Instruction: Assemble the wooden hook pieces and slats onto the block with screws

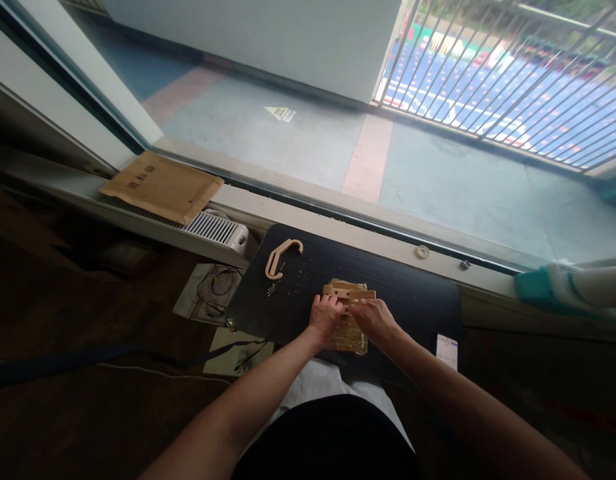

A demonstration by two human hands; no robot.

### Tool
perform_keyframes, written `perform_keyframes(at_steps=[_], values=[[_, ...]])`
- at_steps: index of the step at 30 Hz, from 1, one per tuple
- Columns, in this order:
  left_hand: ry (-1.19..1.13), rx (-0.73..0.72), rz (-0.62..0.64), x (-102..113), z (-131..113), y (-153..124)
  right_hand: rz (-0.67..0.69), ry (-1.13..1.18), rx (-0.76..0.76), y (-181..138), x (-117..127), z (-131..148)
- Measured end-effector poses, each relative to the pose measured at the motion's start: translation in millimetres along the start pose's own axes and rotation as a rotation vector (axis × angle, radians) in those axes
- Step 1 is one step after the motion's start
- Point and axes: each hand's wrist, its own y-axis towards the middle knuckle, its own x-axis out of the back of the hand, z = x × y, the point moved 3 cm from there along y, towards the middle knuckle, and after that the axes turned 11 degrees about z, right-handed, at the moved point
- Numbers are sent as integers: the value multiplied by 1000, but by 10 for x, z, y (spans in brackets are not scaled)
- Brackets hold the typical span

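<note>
In front of me, light wooden pieces [341,293] with dark holes lie across a flat brown packet [349,341] that looks wrapped in shiny film or tape. My left hand [325,319] has its fingers curled over the left end of the wood and holds it down. Closed in a pinch, my right hand [374,321] rests at the right side of the wood; what its fingertips grip is too small and hidden to make out. To the left on the dark table [408,297] lies a curved wooden frame [274,261] with hooked ends.
Several small screws or pins [273,289] and crumbs lie near the wooden frame. A phone [447,351] sits at the table's right edge. Behind are a window sill with a tape roll [422,252] and a radiator [219,225] bearing a brown envelope [163,183].
</note>
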Motion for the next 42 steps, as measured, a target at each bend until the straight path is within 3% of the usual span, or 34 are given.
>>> perform_keyframes(at_steps=[8,18,27,30,36,42], values=[[-3,6,10,13,-2,0,14,113,-143,14,-63,-82],[-7,-1,36,7,8,8,14,5,-28,34,6,62],[34,-5,40,25,6,-1,14,203,-240,26,-159,-61],[47,-4,41,33,5,3,5,191,-216,-14,-82,-27],[49,12,64,37,7,19,-35,69,-30,-7,35,79],[48,10,65,46,4,17,-3,181,-118,82,-91,-11]])
